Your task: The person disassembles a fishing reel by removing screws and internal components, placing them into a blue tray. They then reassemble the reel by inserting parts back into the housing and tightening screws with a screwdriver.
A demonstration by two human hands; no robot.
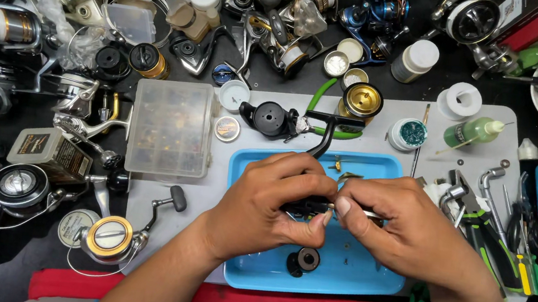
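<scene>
We see two hands above one blue tray (375, 284) on the worktop (161, 206). The left hand (269, 205) has its fingers closed around one black reel body (308, 206), whose arm rises far from the hand. The right hand (402, 227) pinches a thin metal part (370, 214) at its right end. One black round knob (304, 259) lies in the tray, near the hands.

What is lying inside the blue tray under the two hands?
In the blue tray lies a black round part, with small brass pieces near the far edge. The left hand and right hand hold a black reel part; they cover the tray's middle.
</scene>
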